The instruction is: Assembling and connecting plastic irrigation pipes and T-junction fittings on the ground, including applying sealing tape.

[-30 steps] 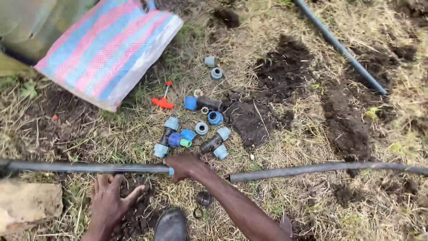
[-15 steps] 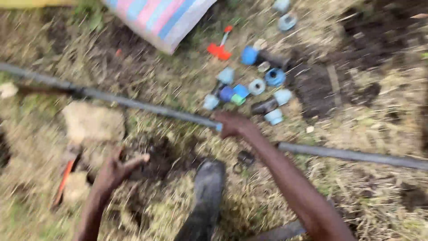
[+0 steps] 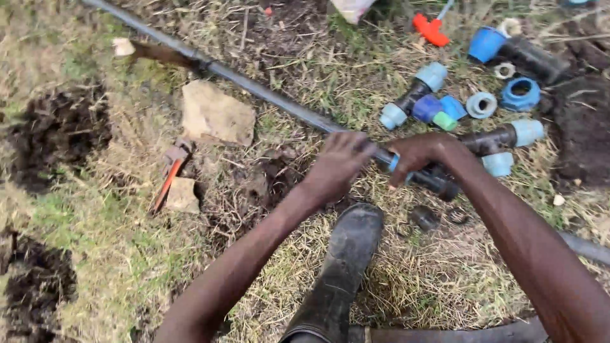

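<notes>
Left hand grips black pipe; right hand clasps black coupling at pipe end. Step: joining. Next: straight push, firm twist.

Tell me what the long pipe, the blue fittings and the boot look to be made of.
Long pipe: probably plastic, dull black, smooth, running thin across the grass. Blue fittings: likely moulded plastic, with even bright colour and ribbed rims. Boot: looks like rubber, black, with a soft sheen and mud smears. Left hand and right hand grip the pipe.
</notes>
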